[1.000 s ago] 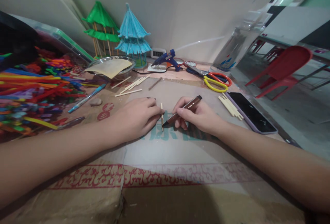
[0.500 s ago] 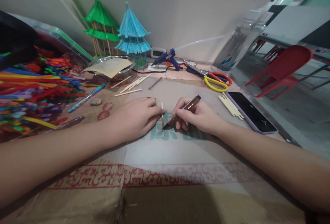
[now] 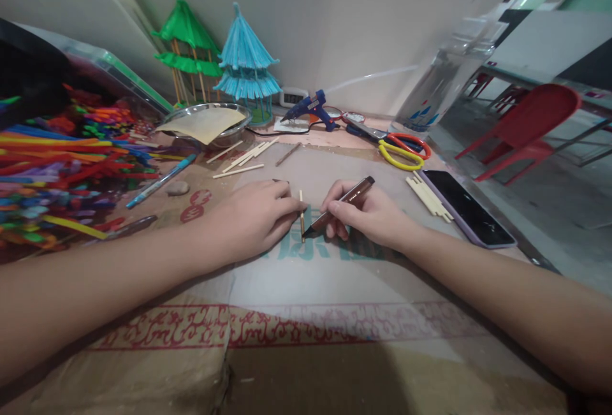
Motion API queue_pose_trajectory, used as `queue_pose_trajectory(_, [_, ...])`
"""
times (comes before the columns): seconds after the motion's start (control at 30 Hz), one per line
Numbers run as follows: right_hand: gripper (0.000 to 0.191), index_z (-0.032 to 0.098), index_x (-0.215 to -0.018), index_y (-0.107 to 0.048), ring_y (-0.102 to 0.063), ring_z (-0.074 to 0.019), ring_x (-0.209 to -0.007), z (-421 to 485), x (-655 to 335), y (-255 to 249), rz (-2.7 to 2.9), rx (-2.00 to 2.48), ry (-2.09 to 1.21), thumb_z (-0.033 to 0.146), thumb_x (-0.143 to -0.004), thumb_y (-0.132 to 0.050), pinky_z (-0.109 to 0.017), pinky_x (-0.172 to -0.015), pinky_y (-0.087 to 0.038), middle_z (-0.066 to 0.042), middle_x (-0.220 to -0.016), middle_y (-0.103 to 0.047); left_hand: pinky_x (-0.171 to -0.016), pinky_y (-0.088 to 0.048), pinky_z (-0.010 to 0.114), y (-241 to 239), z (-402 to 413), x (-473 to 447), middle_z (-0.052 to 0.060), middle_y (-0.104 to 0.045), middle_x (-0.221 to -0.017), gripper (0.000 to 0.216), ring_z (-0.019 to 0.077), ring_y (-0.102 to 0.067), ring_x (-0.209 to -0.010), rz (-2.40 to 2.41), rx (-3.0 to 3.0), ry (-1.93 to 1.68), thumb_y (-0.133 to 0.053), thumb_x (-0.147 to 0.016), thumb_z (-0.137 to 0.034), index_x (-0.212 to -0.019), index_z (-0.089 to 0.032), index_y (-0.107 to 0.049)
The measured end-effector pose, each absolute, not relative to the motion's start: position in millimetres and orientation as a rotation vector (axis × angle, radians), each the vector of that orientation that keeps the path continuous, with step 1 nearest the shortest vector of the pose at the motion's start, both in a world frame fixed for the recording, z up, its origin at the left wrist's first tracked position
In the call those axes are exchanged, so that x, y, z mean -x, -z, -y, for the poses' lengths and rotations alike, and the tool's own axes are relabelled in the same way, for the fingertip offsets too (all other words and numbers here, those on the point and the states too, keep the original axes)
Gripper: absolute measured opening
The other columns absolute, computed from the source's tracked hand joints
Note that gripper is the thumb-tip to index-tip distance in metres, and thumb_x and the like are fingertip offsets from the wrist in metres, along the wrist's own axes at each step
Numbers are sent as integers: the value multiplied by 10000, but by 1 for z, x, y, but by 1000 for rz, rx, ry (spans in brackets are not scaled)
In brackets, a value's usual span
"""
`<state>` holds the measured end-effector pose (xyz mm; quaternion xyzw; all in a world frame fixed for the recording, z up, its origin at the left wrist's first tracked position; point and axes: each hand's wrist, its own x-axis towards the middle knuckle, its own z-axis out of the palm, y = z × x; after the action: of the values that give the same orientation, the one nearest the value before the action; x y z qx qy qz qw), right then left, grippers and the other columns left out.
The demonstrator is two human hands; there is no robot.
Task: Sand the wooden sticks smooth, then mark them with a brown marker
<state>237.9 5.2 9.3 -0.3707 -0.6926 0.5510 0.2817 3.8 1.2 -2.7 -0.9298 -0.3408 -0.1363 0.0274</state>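
My left hand (image 3: 253,217) lies on the cardboard sheet (image 3: 306,275) with its fingertips pinching a small wooden stick (image 3: 301,208) flat against it. My right hand (image 3: 370,214) grips a brown marker pen (image 3: 342,204) like a pencil. The pen's dark tip touches the near end of the stick, which is darkened there. Both forearms reach in from the bottom corners.
Coloured pipe cleaners (image 3: 57,166) are piled at left beside a blue pen (image 3: 160,182). Loose sticks (image 3: 246,157), a glass bowl (image 3: 205,123), green (image 3: 186,45) and blue (image 3: 246,61) pagoda models, a glue gun (image 3: 310,109), scissors (image 3: 399,150), a phone (image 3: 466,208) and a water jug (image 3: 437,87) stand around.
The pen tip has shifted slightly along the stick's near end; the hands otherwise stay in place.
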Motion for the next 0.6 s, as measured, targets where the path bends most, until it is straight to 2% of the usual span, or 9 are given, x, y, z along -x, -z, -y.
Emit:
queue_pose_trajectory(0.17, [185, 182, -820, -556, -546, -89, -463, -4, -239, -11, 1875, 975, -1520, 342, -892, -616, -207, -455, -454, -8, -591, -681, -688, -426, 341, 3, -2, -3, 71, -606, -910, 309, 224, -589, -823, 1045, 2867, 431, -451, -986, -278, -1181, -214, -681])
queue_pose_trajectory(0.6, [159, 184, -853, -557, -547, -92, -470, -5, -237, -10, 1841, 1002, -1448, 328, -909, -593, -214, -463, -451, 1, -599, -673, -728, -456, 362, 3, -1, -4, 83, -624, -953, 311, 244, -611, -881, 1068, 2875, 401, -452, -985, -275, -1187, -216, -681])
